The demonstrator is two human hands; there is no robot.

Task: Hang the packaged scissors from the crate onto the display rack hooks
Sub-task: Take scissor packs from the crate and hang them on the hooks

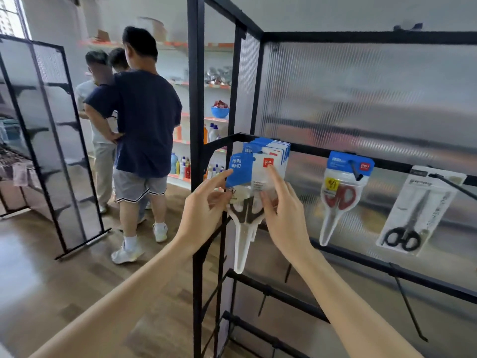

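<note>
A stack of packaged scissors [268, 151] with blue and white header cards hangs on a hook at the left end of the black display rack [361, 37]. The front pack [245, 177] holds black-handled scissors in a clear sleeve. My left hand [206, 210] pinches that pack's left edge below the blue card. My right hand [281, 213] holds its right side, index finger up against the white card. A red-handled pack [340, 192] and a black-handled pack [415, 210] hang further right. The crate is out of view.
Bare black hooks [410, 311] stick out from the rack's lower bars. Three people [139, 120] stand to the left by wall shelves of bottles [180, 164]. A second black-framed panel [51, 140] stands on the wooden floor at far left.
</note>
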